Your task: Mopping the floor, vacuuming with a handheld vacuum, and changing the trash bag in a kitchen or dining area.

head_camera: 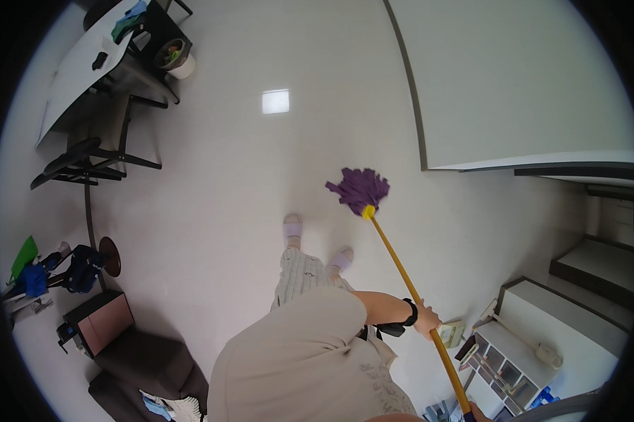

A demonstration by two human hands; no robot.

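A mop with purple cloth strips (360,191) rests its head on the pale, glossy floor, ahead and to the right of my feet. Its yellow handle (396,259) slants from the yellow socket down to the lower right. My left hand (428,319), with a black band on the wrist, is wrapped around the handle partway along. Lower down, at the bottom edge of the view, my right hand (478,412) grips the handle near its dark end; it is only partly seen. My feet wear light purple slippers (292,228).
A white table (77,74) with black chairs (121,132) stands at the left, beside a waste bin (182,67). Below are a dark sofa (143,358) and a round-based stand (110,257). A large pale panel (523,84) and a compartment shelf (512,364) are at the right.
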